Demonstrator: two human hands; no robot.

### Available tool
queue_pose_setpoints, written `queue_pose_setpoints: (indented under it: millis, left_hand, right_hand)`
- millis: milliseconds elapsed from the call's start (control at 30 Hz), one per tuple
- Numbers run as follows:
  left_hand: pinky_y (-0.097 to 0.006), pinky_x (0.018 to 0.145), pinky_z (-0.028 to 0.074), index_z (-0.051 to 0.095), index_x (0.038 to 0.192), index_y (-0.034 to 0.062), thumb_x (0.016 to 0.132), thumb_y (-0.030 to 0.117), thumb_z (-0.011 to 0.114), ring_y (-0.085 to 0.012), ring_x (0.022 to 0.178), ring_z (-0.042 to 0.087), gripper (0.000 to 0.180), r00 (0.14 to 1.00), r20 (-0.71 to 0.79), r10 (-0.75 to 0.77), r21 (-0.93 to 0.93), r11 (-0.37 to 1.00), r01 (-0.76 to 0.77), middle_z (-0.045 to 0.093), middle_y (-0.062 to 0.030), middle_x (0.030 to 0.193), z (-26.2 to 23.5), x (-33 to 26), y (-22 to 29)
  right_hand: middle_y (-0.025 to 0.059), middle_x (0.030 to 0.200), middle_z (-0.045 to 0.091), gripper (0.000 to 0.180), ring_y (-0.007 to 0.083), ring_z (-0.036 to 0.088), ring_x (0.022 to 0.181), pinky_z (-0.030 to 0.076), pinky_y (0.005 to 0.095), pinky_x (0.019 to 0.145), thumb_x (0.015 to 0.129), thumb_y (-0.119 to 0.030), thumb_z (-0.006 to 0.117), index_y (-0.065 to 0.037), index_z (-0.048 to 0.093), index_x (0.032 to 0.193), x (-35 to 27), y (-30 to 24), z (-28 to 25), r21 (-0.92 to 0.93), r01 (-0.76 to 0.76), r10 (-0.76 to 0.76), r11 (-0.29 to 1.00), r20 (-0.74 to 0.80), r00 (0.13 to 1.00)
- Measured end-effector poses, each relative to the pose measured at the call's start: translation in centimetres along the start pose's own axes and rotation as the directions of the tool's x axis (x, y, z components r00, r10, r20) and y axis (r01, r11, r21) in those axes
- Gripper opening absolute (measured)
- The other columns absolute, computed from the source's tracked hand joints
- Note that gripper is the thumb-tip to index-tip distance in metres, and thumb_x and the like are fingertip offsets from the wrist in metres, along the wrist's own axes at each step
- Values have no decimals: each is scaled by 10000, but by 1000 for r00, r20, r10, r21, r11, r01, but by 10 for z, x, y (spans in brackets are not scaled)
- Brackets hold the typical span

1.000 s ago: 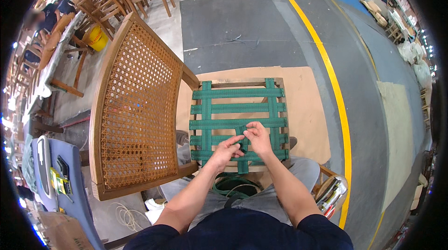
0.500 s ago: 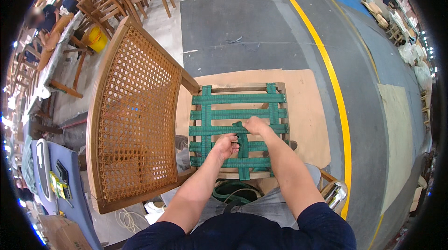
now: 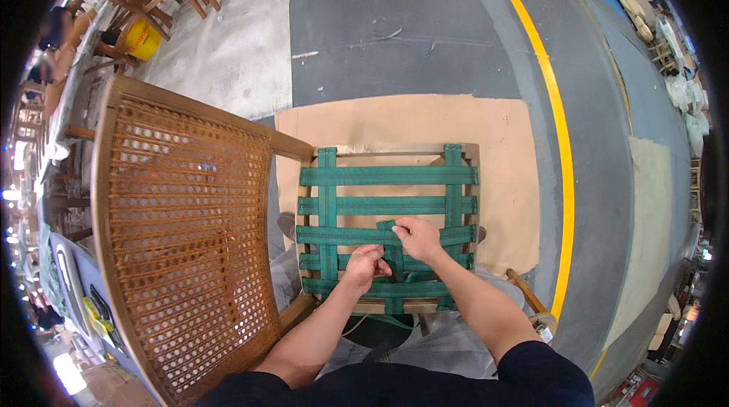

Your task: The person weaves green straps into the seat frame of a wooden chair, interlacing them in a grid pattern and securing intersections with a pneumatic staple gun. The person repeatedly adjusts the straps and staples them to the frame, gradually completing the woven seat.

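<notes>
At far left, a blue panel (image 3: 74, 259) carried dark items with a yellow label (image 3: 101, 314). A yellow bucket (image 3: 142, 39) bore printing. The caned chair back (image 3: 190, 240) rose beside the left forearm, partly screening the panel. On the wooden seat frame (image 3: 380, 150), among crosswise green webbing (image 3: 391, 176), the left hand (image 3: 366, 264) curled against a lengthwise strap (image 3: 393, 261), its grip impossible to tell. The right hand (image 3: 418, 238) pinched that strap's far end. Rightward ran a yellow floor line (image 3: 560, 134).
</notes>
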State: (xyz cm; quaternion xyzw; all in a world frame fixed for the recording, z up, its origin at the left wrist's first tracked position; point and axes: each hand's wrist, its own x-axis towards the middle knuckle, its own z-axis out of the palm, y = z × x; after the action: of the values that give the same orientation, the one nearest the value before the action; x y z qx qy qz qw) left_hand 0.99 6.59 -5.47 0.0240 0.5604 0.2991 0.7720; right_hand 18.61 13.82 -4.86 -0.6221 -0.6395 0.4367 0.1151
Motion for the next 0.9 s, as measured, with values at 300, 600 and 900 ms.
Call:
queue_pose_setpoints:
  millis: [300, 600, 900]
  left_hand:
    - [-358, 636, 624, 648, 1298, -51, 1052, 82, 515, -237, 678, 737, 310, 975, -10, 221, 46, 974, -221, 736, -132, 969, 14, -6, 2]
    - [-312, 683, 612, 696, 1369, 49, 1075, 90, 545, -187, 801, 752, 334, 780, 160, 605, 543, 605, -582, 372, -109, 1690, 38, -23, 36]
    - [-320, 586, 572, 587, 1462, 49, 1102, 134, 480, -151, 646, 649, 385, 962, 30, 270, 537, 808, -243, 671, -79, 1015, 57, 31, 105]
  right_hand:
    - [146, 962, 780, 279, 313, 750, 901, 566, 411, 806, 979, -297, 738, -46, 769, 1097, -1, -4, -3, 70, 50, -41, 996, -117, 992]
    - [105, 889, 746, 240, 231, 692, 801, 541, 389, 765, 970, -222, 764, -13, 756, 1089, 7, 12, -11, 340, 207, -103, 917, -300, 948]
    - [160, 1025, 784, 181, 352, 747, 949, 577, 433, 858, 982, -165, 704, -43, 785, 1088, 47, -25, -38, -38, 292, -271, 956, -501, 822]
